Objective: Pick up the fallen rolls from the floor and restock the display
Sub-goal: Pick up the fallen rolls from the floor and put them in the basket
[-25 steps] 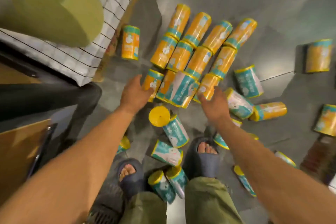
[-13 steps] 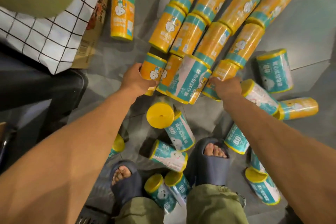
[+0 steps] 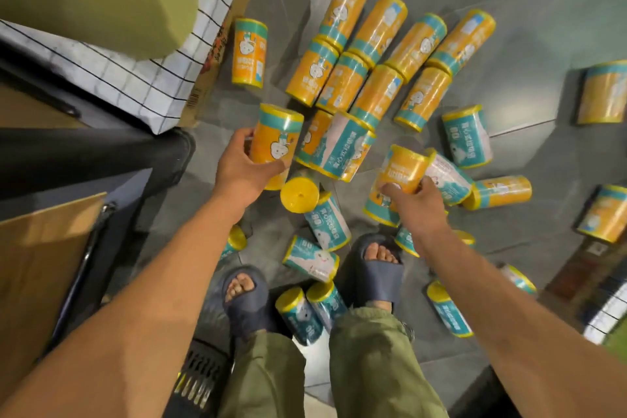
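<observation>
a: state of hands?

b: left hand (image 3: 244,173) curled round the barrel of one orange roll (image 3: 276,142), centre-left of frame, thumb across the label. right hand (image 3: 417,210) wrapped round a second orange roll (image 3: 402,173), centre-right, fingertips pressed into its lower half.

a: handling?

b: probably light and slightly soft, with slick film wrap. grip mid-barrel, not by the yellow end caps.

a: count?

b: two in hand. on the floor (image 3: 509,44): eight grouped orange rolls (image 3: 376,92) at upper centre, two rows of four; one lone roll (image 3: 249,51) at upper left. teal rolls (image 3: 310,258): at least eight, mostly near the feet (image 3: 242,295), some hidden by arms.
</observation>
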A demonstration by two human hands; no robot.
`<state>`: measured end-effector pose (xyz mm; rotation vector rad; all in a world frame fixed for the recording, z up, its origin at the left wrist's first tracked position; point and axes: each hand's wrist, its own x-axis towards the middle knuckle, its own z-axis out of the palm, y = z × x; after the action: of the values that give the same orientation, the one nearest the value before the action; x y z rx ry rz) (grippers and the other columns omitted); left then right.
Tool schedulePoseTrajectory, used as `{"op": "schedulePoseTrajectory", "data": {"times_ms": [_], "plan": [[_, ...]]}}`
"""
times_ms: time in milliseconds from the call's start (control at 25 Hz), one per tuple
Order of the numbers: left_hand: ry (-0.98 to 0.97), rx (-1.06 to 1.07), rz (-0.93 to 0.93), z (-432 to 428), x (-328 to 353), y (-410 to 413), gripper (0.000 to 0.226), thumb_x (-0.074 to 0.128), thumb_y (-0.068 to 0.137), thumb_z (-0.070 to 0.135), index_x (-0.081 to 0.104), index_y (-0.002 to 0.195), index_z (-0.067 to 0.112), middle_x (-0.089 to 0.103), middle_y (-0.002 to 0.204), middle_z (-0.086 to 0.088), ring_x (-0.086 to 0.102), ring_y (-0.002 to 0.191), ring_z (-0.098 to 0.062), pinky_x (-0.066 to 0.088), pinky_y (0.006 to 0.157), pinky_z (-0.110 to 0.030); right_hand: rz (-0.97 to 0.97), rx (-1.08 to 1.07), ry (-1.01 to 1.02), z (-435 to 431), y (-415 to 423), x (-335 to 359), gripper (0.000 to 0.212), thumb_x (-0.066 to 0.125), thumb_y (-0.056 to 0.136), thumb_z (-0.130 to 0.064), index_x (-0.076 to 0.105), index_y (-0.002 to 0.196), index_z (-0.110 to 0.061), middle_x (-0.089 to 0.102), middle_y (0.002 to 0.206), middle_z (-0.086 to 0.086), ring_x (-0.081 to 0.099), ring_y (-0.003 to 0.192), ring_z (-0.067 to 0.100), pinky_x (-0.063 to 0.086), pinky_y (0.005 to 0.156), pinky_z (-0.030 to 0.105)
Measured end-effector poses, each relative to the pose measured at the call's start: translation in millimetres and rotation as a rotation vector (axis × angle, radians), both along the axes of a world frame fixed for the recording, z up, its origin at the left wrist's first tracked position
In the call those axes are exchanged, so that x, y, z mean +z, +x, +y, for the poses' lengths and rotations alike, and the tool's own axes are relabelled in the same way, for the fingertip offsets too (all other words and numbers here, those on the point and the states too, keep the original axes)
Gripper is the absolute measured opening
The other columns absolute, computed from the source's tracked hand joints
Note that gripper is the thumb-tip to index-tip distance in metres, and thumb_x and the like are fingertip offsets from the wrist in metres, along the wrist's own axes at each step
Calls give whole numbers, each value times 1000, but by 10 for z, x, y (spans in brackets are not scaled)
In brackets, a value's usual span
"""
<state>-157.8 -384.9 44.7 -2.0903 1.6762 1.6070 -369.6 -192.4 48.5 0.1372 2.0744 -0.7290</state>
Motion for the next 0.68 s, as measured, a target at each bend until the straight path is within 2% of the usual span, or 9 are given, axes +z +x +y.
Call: {"op": "schedulePoseTrajectory", "data": {"times_ms": [80,200,320,440,560,680], "plan": [[63,55,49,157,475,17,71,95,64,17,55,121,29,69,114,0,69,99,-16,60,84,-38,-46,-2,-33,103,90,498,35,82,82,-19,63,111,-13,72,92,2,69,74,11,49,53,15],[141,154,115,508,1314,54,70,91,68,4,53,124,19,68,116,-5,68,95,-15,58,76,-30,-72,18,-81,246,180,1357,31,82,82,-13,64,107,-14,74,92,5,68,68,4,53,59,23],[158,328,180,897,2166,174,66,89,68,-2,53,120,16,71,112,-7,71,87,-9,58,73,-27,-124,85,-154,307,279,2194,40,81,83,-6,59,116,-13,75,99,4,71,81,8,59,72,29],[159,506,250,1249,3105,322,58,84,74,-5,53,114,23,73,104,1,72,82,-3,57,69,-25,-130,156,-162,390,381,3010,46,83,83,-7,55,120,-7,74,106,8,72,93,20,58,82,39],[157,576,294,1607,3943,606,58,84,75,-4,52,115,25,73,101,10,71,89,-8,56,73,-26,-99,218,-191,545,611,3769,38,80,85,-9,58,116,-11,73,101,2,70,87,14,56,76,31],[113,624,320,1962,4581,1027,58,82,76,-7,51,116,22,70,101,12,70,83,-1,55,71,-20,-64,259,-231,800,994,4368,31,78,86,-7,59,107,-19,72,94,-1,67,81,11,54,73,28]]}}
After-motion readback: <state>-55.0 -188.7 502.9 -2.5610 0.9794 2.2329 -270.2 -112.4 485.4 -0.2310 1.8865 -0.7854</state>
